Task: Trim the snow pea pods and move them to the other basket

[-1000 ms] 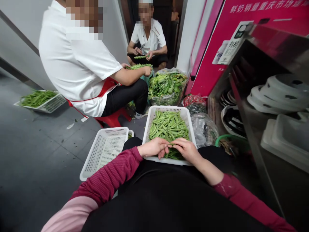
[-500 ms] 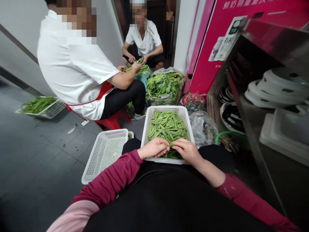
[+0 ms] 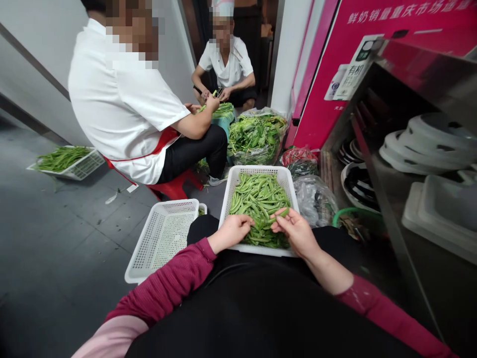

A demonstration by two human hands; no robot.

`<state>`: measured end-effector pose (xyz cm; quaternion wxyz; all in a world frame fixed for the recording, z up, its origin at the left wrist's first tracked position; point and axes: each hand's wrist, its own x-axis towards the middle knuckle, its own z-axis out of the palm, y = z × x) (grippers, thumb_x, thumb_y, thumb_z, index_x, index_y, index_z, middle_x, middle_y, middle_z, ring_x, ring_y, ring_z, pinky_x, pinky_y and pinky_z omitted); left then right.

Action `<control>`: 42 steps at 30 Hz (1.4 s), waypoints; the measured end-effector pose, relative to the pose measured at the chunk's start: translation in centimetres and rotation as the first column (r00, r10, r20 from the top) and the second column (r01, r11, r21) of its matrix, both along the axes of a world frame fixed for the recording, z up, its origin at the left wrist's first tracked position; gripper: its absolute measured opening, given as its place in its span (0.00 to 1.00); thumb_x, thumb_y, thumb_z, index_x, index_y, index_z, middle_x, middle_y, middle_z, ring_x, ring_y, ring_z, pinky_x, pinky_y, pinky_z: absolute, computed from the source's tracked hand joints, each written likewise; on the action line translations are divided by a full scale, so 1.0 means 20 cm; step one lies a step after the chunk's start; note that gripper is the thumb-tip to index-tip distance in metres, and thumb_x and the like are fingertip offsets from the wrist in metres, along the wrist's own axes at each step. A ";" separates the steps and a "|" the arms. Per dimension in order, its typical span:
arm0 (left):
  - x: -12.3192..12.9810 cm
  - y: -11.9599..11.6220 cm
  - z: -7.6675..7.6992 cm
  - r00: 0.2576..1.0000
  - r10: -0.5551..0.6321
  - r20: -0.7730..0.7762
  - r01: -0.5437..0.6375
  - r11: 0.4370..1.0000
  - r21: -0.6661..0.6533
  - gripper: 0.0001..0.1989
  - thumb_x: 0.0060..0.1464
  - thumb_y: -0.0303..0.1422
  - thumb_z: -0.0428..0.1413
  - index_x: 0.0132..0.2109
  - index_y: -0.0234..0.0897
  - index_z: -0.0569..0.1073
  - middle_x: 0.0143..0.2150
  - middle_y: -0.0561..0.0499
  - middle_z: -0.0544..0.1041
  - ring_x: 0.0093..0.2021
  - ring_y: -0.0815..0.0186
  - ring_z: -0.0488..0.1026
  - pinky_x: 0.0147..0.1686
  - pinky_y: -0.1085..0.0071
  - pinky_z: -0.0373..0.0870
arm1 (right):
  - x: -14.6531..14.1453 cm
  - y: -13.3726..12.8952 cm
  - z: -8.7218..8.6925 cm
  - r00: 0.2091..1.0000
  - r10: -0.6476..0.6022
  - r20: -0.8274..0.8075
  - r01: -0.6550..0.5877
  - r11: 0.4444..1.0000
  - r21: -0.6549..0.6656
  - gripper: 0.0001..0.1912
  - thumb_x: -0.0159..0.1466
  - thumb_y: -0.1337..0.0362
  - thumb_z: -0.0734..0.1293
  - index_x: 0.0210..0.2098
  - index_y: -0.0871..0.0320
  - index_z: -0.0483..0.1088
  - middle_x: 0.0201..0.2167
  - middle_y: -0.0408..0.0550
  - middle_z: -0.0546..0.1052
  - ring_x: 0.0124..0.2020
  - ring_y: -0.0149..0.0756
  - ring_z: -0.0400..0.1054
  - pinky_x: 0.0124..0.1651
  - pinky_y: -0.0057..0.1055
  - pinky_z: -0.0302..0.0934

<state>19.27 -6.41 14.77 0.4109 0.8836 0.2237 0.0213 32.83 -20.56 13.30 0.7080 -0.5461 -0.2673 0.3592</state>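
Observation:
A white perforated basket (image 3: 296, 196) full of green pea pods (image 3: 257, 191) rests at my lap. My right hand (image 3: 297, 233) pinches one pea pod (image 3: 280, 215) between thumb and fingers, just over the right side of the pile. My left hand (image 3: 234, 230) is closed in a pinch above the left front part of the basket. What its fingertips hold, if anything, is too small to make out. The two hands are apart, with pods showing between them.
A second white basket (image 3: 149, 248) stands on the floor to my left. Two people in white shirts, one on a red stool (image 3: 179, 186), handle greens ahead. Beyond my basket is a bag of leafy greens (image 3: 257, 136). A metal shelf (image 3: 395, 219) with dishes is at right, above a green-rimmed bin (image 3: 345, 211).
My hands, which were together at one pod, have moved apart. The right hand has lifted slightly to the right with a pod. The view has shifted a little.

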 end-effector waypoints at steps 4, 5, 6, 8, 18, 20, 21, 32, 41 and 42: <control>0.06 -0.07 0.10 0.956 -0.269 0.118 0.234 0.940 0.247 0.12 0.51 0.28 0.43 0.36 0.34 0.71 0.32 0.49 0.72 0.32 0.70 0.67 0.37 0.74 0.62 | -0.05 0.02 0.01 0.990 0.091 0.108 -0.083 0.994 -0.076 0.10 0.54 0.59 0.65 0.31 0.59 0.64 0.25 0.43 0.71 0.24 0.29 0.67 0.29 0.29 0.64; 0.07 -0.07 0.11 0.943 -0.319 0.095 0.283 0.918 0.277 0.12 0.51 0.28 0.43 0.35 0.34 0.71 0.31 0.49 0.72 0.32 0.69 0.67 0.36 0.74 0.62 | -0.06 0.02 0.01 0.986 0.102 0.136 -0.090 0.992 -0.093 0.11 0.54 0.58 0.65 0.31 0.59 0.63 0.23 0.42 0.71 0.24 0.30 0.67 0.29 0.30 0.64; 0.07 -0.07 0.12 0.933 -0.356 0.063 0.323 0.898 0.298 0.12 0.52 0.28 0.43 0.33 0.34 0.71 0.30 0.49 0.71 0.31 0.70 0.67 0.34 0.75 0.62 | -0.06 0.03 0.02 0.980 0.117 0.164 -0.099 0.989 -0.112 0.10 0.55 0.58 0.64 0.32 0.59 0.63 0.22 0.42 0.71 0.24 0.30 0.67 0.29 0.30 0.64; 0.08 -0.05 0.13 0.912 -0.409 -0.004 0.387 0.860 0.332 0.11 0.52 0.29 0.43 0.31 0.33 0.70 0.27 0.50 0.70 0.28 0.70 0.66 0.31 0.76 0.61 | -0.04 0.03 0.04 0.952 0.154 0.266 -0.109 0.979 -0.175 0.10 0.57 0.58 0.62 0.33 0.59 0.63 0.22 0.43 0.71 0.24 0.32 0.68 0.30 0.33 0.64; 0.05 0.00 0.19 0.913 -0.409 0.004 0.367 0.823 0.432 0.09 0.50 0.28 0.45 0.27 0.33 0.68 0.26 0.49 0.68 0.29 0.69 0.65 0.33 0.74 0.61 | 0.00 0.07 0.17 0.082 0.421 0.903 -0.044 0.907 -0.419 0.08 0.59 0.62 0.59 0.33 0.56 0.69 0.27 0.47 0.73 0.33 0.37 0.66 0.43 0.37 0.56; 0.04 -0.02 0.17 0.949 -0.286 0.132 0.219 0.901 0.375 0.11 0.51 0.29 0.44 0.27 0.33 0.68 0.25 0.50 0.68 0.29 0.71 0.65 0.33 0.75 0.61 | -0.07 0.08 0.11 0.417 0.371 0.829 -0.044 0.920 -0.390 0.10 0.61 0.61 0.57 0.31 0.56 0.68 0.25 0.44 0.73 0.26 0.33 0.67 0.33 0.31 0.59; 0.04 -0.03 0.16 0.961 -0.205 0.187 0.139 0.938 0.316 0.12 0.52 0.29 0.43 0.26 0.33 0.68 0.25 0.51 0.68 0.28 0.72 0.64 0.32 0.76 0.61 | -0.11 0.09 0.08 0.603 0.300 0.739 -0.051 0.939 -0.340 0.10 0.61 0.60 0.57 0.31 0.56 0.67 0.24 0.44 0.73 0.25 0.32 0.66 0.31 0.29 0.60; -0.20 0.05 -0.13 0.941 0.337 -0.025 -0.335 0.920 -0.203 0.15 0.47 0.27 0.41 0.37 0.31 0.70 0.20 0.55 0.67 0.16 0.75 0.61 0.18 0.78 0.59 | 0.19 0.04 -0.03 0.788 -0.266 0.556 0.329 0.944 -0.015 0.08 0.58 0.58 0.59 0.33 0.56 0.62 0.31 0.45 0.71 0.28 0.31 0.66 0.33 0.30 0.60; -0.09 0.07 -0.15 0.985 0.164 -0.057 -0.171 0.971 -0.166 0.13 0.44 0.28 0.41 0.21 0.33 0.67 0.14 0.55 0.62 0.16 0.75 0.58 0.19 0.78 0.55 | -0.10 0.14 -0.26 -0.059 0.746 0.664 0.134 0.665 -0.735 0.08 0.59 0.62 0.58 0.31 0.56 0.68 0.33 0.47 0.69 0.29 0.34 0.67 0.28 0.27 0.55; -0.08 0.07 -0.16 0.987 0.135 -0.081 -0.149 0.967 -0.208 0.12 0.44 0.29 0.41 0.21 0.33 0.66 0.13 0.56 0.60 0.15 0.75 0.56 0.18 0.78 0.54 | -0.08 0.14 -0.26 -0.048 0.745 0.665 0.129 0.665 -0.736 0.09 0.60 0.63 0.57 0.33 0.56 0.68 0.34 0.47 0.69 0.31 0.33 0.67 0.29 0.26 0.55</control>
